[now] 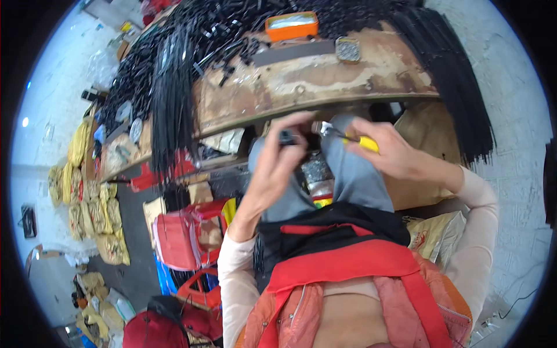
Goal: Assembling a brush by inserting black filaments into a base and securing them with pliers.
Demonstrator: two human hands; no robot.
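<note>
In front of my lap, my left hand [281, 156] is raised with its fingers curled around a small black piece [287, 137]; motion blur hides its exact shape. My right hand [386, 148] grips a yellow-handled tool [368, 144], whose dark shaft and shiny metal end point toward the left hand. The blur keeps me from telling the tool's exact kind. A gap shows between the metal end and the black piece. Both hands are just below the near edge of a worn wooden table [255, 95].
Small black parts [220, 29] heap along the table's far side, beside an orange tray [292, 33] and a container of small metal pieces [348, 50]. Long black strips hang over the edge at left [172, 98] and right [458, 75]. A red bag [177, 240] stands lower left.
</note>
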